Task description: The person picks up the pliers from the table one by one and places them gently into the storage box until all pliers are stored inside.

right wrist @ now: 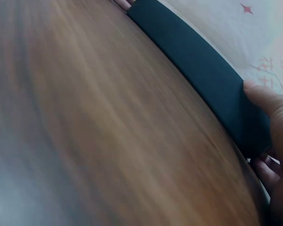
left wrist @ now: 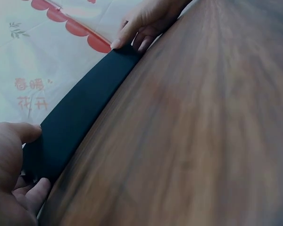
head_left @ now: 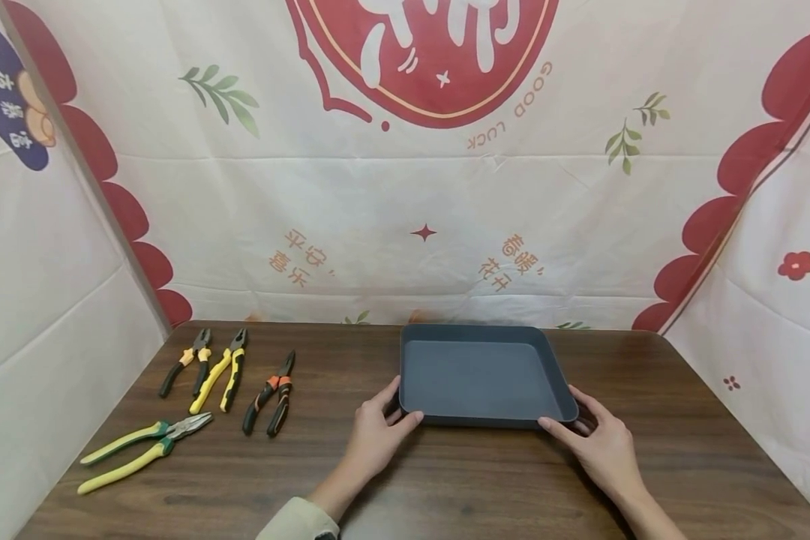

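A dark grey rectangular tray (head_left: 482, 379) with low walls sits towards the back of the wooden table, right of the middle. My left hand (head_left: 378, 429) grips its near left corner, thumb at the front rim and fingers round the side. At the near right corner my right hand (head_left: 601, 442) holds it the same way. Both wrist views show the tray's front wall (left wrist: 80, 106) close to the tabletop, a hand at each end. Fingers beneath or behind the corners are partly hidden. Nothing lies inside the tray.
Several pliers lie on the table's left: black-and-yellow pliers (head_left: 201, 371), yellow-handled pliers (head_left: 211, 381), orange-and-black long-nose pliers (head_left: 274, 391) and green-and-yellow pliers (head_left: 165, 442). A printed white cloth (head_left: 391, 195) hangs behind the table (head_left: 486, 480) and along both sides.
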Available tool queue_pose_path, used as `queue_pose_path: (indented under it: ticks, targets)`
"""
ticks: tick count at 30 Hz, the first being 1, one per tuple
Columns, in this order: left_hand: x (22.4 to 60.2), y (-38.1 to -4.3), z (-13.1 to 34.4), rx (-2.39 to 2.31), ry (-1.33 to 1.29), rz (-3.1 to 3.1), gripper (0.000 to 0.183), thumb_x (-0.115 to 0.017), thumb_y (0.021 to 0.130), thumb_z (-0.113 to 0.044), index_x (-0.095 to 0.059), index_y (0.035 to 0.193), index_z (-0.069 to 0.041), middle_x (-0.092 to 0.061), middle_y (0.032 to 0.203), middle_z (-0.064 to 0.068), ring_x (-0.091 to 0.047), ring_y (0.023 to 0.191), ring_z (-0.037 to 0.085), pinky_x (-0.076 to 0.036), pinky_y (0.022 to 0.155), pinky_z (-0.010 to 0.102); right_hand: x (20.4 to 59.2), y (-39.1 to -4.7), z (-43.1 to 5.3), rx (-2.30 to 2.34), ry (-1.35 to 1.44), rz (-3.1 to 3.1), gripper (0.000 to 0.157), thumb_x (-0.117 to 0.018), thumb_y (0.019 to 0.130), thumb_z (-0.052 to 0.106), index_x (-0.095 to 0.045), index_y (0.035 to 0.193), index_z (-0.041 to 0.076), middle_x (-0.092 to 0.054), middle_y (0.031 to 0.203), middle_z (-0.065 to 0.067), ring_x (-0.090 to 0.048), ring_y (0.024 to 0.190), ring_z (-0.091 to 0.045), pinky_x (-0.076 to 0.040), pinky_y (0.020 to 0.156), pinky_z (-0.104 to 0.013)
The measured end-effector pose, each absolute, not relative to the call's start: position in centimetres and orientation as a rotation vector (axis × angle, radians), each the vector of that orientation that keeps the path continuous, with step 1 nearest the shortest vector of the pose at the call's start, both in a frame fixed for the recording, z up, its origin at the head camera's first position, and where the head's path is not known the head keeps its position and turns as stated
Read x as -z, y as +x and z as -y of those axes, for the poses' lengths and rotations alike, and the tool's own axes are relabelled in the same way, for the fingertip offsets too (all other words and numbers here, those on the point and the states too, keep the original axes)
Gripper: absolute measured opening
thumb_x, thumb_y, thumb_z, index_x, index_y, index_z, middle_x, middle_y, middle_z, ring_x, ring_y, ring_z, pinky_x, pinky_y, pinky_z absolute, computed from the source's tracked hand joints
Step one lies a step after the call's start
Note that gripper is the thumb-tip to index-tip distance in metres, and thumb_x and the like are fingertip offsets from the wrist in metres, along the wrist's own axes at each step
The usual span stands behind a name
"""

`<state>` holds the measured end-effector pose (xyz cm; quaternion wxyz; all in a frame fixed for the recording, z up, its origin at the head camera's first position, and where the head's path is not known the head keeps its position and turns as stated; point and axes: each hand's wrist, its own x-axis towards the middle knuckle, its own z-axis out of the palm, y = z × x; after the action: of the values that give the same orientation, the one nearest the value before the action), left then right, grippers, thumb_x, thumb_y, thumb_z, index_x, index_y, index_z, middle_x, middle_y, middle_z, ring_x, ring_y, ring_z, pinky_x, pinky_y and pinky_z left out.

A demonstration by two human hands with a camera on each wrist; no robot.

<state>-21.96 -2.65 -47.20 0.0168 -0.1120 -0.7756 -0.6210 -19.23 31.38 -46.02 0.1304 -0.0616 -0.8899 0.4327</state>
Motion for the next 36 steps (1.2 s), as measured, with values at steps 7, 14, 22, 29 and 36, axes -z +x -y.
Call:
queue_pose_path:
  ticks: [7,14,22,29,36]
  targets:
    - [47.2,-22.1,4.1,1.906,-0.361,2.411,0.072,-0.074,0.093,-0.018,-0.039,0.152,0.003,-0.04,0.157,0.026,-0.045,0.143,0.039,-0.053,0.1,0.034,46.5,-19.4,-30.0,-1.261,-0.123,2.542,0.079,-0.084,0.082,0.038,-0.051,0.147,0.006,-0.056,0.145,-0.023,-0.047,0.1,0.029,-0.046,0.079,0.001]
    - [47.2,-22.2,5.8,1.875,-0.36,2.411,0.071,-0.073,0.093,-0.015,-0.039,0.152,0.004,-0.042,0.155,0.026,-0.047,0.141,0.039,-0.052,0.1,0.034,46.1,-19.7,-28.3,-1.309,-0.137,2.57,0.082,-0.083,0.083,0.041,-0.049,0.15,0.009,-0.055,0.146,-0.023,-0.064,0.123,-0.034,-0.049,0.08,-0.003]
    - [47.2,-22.2,7.2,1.858,-0.325,2.4,0.069,-0.073,0.092,-0.012,-0.041,0.151,0.003,-0.044,0.153,0.027,-0.049,0.139,0.04,-0.053,0.099,0.035,46.2,-20.1,-26.9,-1.349,-0.107,2.534,0.081,-0.085,0.081,0.04,-0.051,0.148,0.008,-0.056,0.146,-0.021,-0.064,0.124,-0.032,-0.05,0.083,-0.005]
    - [46.9,-22.4,8.3,1.866,-0.301,2.384,0.068,-0.072,0.093,-0.011,-0.042,0.151,0.002,-0.045,0.153,0.027,-0.051,0.137,0.039,-0.052,0.1,0.037,46.5,-20.6,-25.8,-1.349,-0.116,2.549,0.083,-0.084,0.081,0.041,-0.05,0.149,0.008,-0.056,0.146,-0.021,-0.065,0.123,-0.033,-0.058,0.091,-0.026]
    - [46.9,-22.7,9.2,1.803,-0.256,2.424,0.067,-0.072,0.093,-0.012,-0.042,0.152,0.0,-0.045,0.154,0.026,-0.051,0.138,0.038,-0.053,0.1,0.038,46.5,-21.0,-24.5,-1.386,-0.101,2.524,0.085,-0.085,0.081,0.039,-0.049,0.149,0.005,-0.056,0.145,-0.022,-0.066,0.122,-0.034,-0.058,0.09,-0.026]
